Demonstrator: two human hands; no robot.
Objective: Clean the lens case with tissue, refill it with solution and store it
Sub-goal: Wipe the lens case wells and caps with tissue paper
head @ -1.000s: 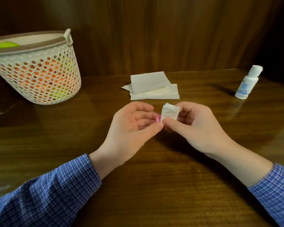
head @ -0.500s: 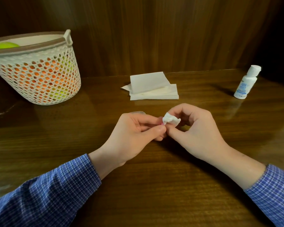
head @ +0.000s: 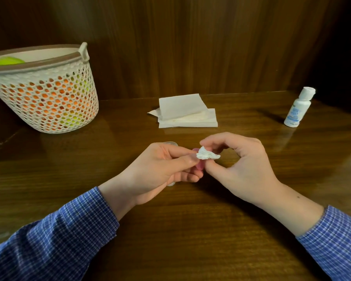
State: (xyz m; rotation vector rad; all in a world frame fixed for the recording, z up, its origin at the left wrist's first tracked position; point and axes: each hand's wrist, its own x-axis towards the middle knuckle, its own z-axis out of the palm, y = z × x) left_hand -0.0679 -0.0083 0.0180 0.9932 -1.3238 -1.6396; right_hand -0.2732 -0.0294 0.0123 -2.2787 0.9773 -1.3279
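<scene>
My left hand (head: 162, 167) grips a small pink lens case (head: 200, 165) between thumb and fingers; most of the case is hidden by the fingers. My right hand (head: 241, 169) pinches a crumpled white tissue (head: 207, 155) and presses it against the case. A clear round piece (head: 170, 143), perhaps part of the case, peeks out above and below my left hand. The white solution bottle (head: 297, 107) stands capped at the far right of the table.
A stack of folded white tissues (head: 187, 112) lies at the back centre of the wooden table (head: 180, 230). A white perforated basket (head: 47, 88) holding orange and green items stands at the back left. A wooden wall rises behind.
The tissue went from a folded square to a crumpled wad pressed into the case. My right hand rotated and curled over it. My left hand stayed almost in place.
</scene>
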